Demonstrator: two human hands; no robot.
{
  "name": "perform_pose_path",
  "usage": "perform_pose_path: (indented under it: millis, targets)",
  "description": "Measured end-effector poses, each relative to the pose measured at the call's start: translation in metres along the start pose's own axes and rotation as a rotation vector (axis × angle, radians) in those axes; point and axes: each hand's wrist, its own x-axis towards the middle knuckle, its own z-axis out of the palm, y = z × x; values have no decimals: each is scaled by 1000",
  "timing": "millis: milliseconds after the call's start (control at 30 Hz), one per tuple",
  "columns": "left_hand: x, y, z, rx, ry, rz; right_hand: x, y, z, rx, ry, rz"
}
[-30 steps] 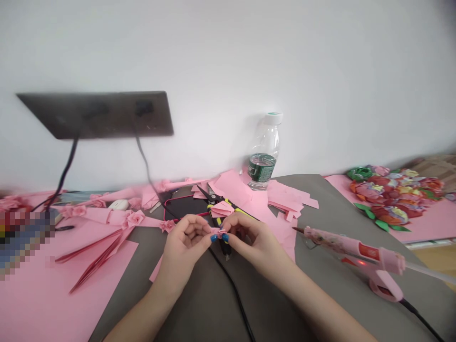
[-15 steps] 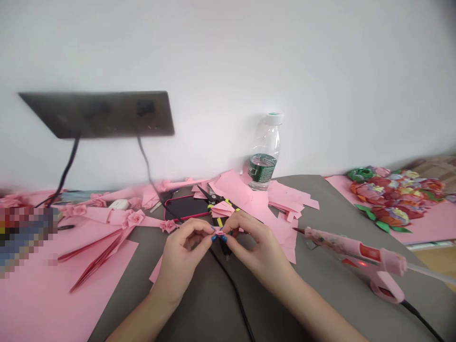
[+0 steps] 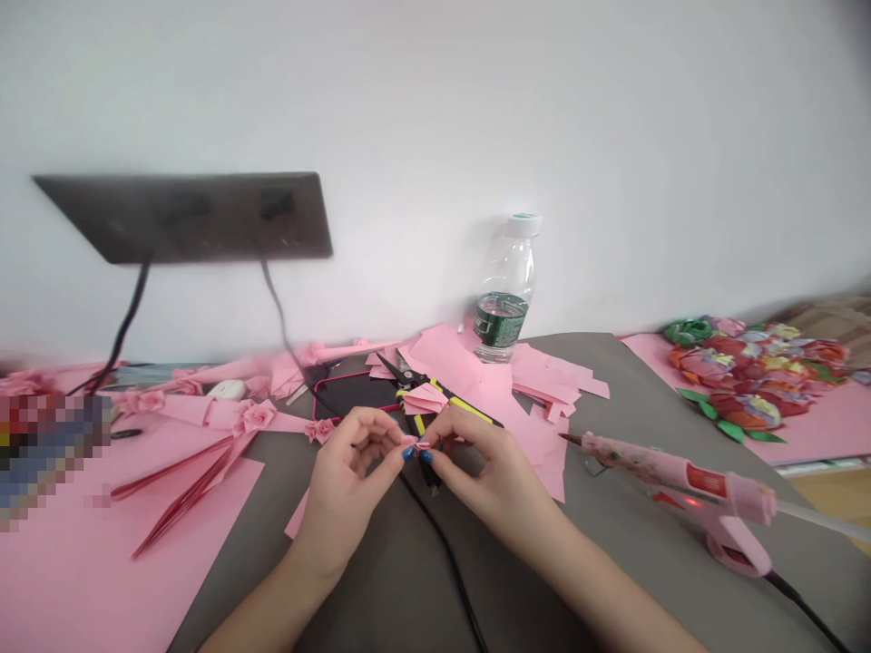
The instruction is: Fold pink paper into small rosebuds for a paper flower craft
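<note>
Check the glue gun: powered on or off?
On, apparently: a red light glows on the pink glue gun. Cannot tell whether the tip is hot.

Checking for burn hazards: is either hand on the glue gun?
No, the left hand and right hand pinch pink paper while the glue gun rests apart.

Both forearms bare, angled inward from below. Left hand and right hand nearly meet at fingertips; each pinches thumb toward forefinger. Left's other fingers curled. Thumbnails blue.
</note>
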Motion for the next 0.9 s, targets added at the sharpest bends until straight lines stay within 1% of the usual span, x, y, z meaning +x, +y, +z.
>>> perform_pose_path:
  millis: [200, 367, 433, 500, 600, 700, 800, 900]
  targets:
    - [3, 1, 0, -37, -34, -62, 1, 0, 0, 37, -30, 28]
    - [2, 0, -2, -93, -39, -120, 3, -3, -2, 127, -71, 117]
    - [2, -1, -3, -145, -57, -161, 3, -2, -4, 169, -80, 149]
    - [3, -1, -3, -215, -76, -213, 3, -1, -6, 233, -97, 185]
    - [4, 0, -2, -307, -109, -285, 4, 1, -8, 386, -159, 247]
    - [4, 2, 0, -394, -99, -349, 4, 1, -8, 535, -202, 328]
    - [4, 3, 2, -465, -46, -391, 6, 1, -9, 613, -157, 392]
    - [5, 3, 3, -460, -12, -384, 7, 3, -8, 631, -83, 399]
